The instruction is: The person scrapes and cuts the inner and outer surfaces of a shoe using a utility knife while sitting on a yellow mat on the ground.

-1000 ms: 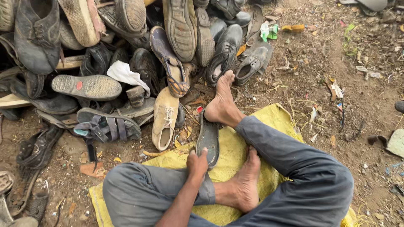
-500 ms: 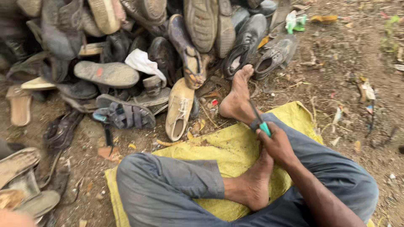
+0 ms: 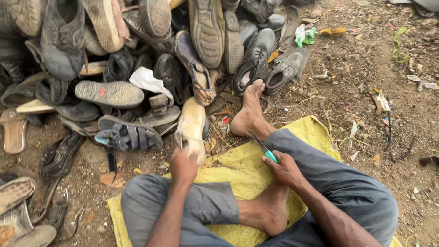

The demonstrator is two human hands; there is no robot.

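Scuffed matt tan leather shoe, thin metal blade with glossy green plastic handle, rough yellow woven cloth.

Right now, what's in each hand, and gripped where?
Left hand grips the tan shoe at its near end. Right hand holds a knife by its green handle, blade pointing away from the person.

Knife handle mostly hidden inside right hand.
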